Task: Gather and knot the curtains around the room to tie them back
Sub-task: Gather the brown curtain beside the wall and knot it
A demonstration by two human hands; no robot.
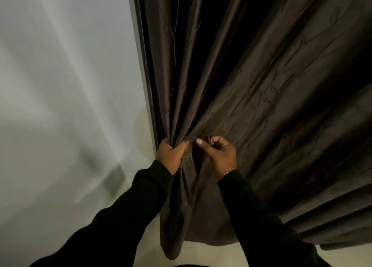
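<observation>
A dark brown curtain (pixel 261 97) hangs from the top of the view down to the floor and fills the right half. My left hand (pixel 170 155) grips a bunch of gathered folds near the curtain's left edge. Just to its right, my right hand (pixel 218 154) pinches more of the fabric, with thumb and fingers curled into a fold. The two hands almost touch. Below them the gathered cloth hangs as a loose tail (pixel 177 216) between my dark sleeves.
A pale wall (pixel 66 105) takes up the left half, meeting the curtain at a dark vertical frame edge (pixel 146 65). A strip of light floor (pixel 211 252) shows under the curtain's hem.
</observation>
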